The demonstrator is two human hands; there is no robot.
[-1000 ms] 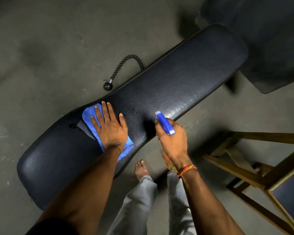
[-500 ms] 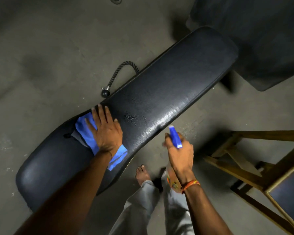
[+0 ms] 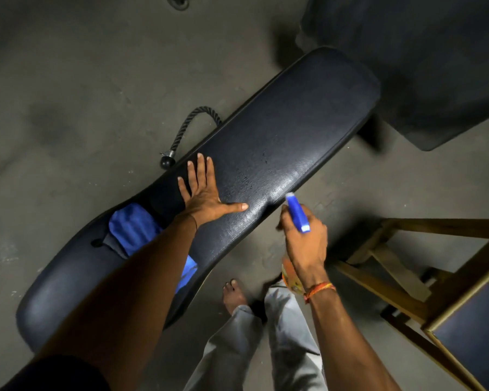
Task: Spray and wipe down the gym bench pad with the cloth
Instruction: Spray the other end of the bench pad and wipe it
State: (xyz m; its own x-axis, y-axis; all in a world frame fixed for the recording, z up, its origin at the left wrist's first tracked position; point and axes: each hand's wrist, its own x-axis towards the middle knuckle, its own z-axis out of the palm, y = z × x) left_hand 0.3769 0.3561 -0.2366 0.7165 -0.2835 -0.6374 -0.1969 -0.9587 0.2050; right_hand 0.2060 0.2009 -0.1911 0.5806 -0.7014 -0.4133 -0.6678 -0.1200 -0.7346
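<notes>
The long black bench pad [image 3: 288, 119] runs diagonally from lower left to upper right, with wet droplets near its middle. My left hand [image 3: 206, 190] lies flat on the pad with fingers spread, holding nothing. The blue cloth [image 3: 133, 230] lies on the pad behind that hand, partly hidden under my left forearm. My right hand [image 3: 305, 238] grips a spray bottle with a blue nozzle [image 3: 297, 211] just off the pad's near edge, nozzle pointing toward the pad.
A black rope handle with a ball end [image 3: 181, 136] lies on the concrete floor beyond the pad. A wooden stool with a dark seat [image 3: 435, 280] stands at the right. A dark mat [image 3: 435, 66] sits at upper right. My bare foot [image 3: 233, 294] is by the bench.
My left hand has left the cloth and slid right along the pad to lie flat on bare vinyl. The cloth stayed behind. My right hand with the bottle drew back off the pad.
</notes>
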